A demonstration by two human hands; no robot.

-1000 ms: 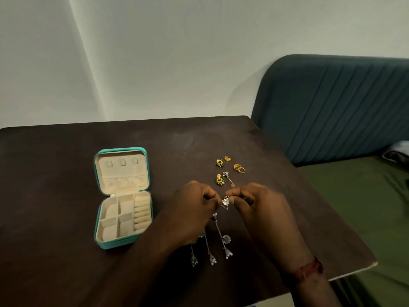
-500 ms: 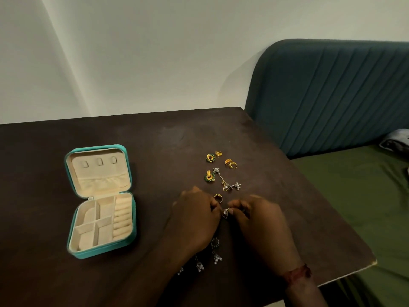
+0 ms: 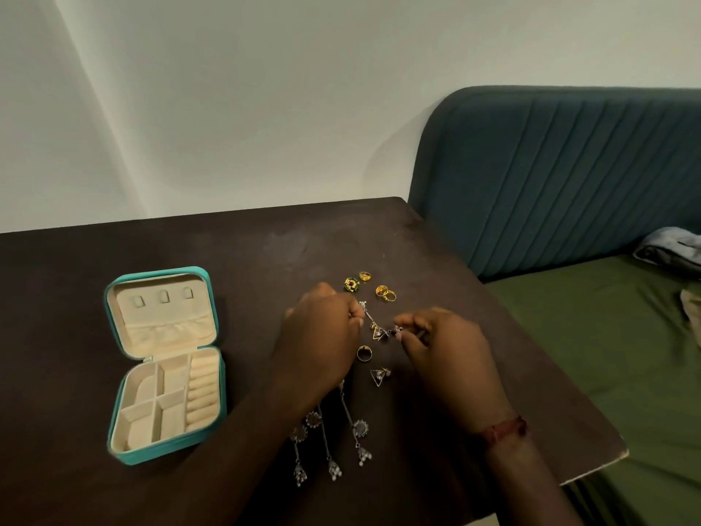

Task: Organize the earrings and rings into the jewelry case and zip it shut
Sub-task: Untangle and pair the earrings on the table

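Observation:
The teal jewelry case (image 3: 129,455) lies open on the left of the dark table, its cream compartments holding nothing. My left hand (image 3: 322,343) and my right hand (image 3: 444,347) are in the middle of the table. Each pinches one end of a thin silver stick earring (image 3: 370,317) lying between them. A triangle earring (image 3: 377,332) sits beside it, and another triangle earring (image 3: 380,375) lies loose nearer to me. A dark ring (image 3: 364,353) rests between my hands. A green-gold earring (image 3: 351,284) and gold rings (image 3: 385,293) lie further away. Long silver dangle earrings (image 3: 333,446) show below my left wrist.
The table's right edge (image 3: 591,476) meets a bed with a green sheet (image 3: 607,354) and a blue padded headboard (image 3: 569,176). A white wall stands behind the table. Bare tabletop (image 3: 246,260) lies beyond the case.
My hands let go of the triangle earring, which now lies on the table. They moved away from me onto the silver stick earring. The camera view shifted a little.

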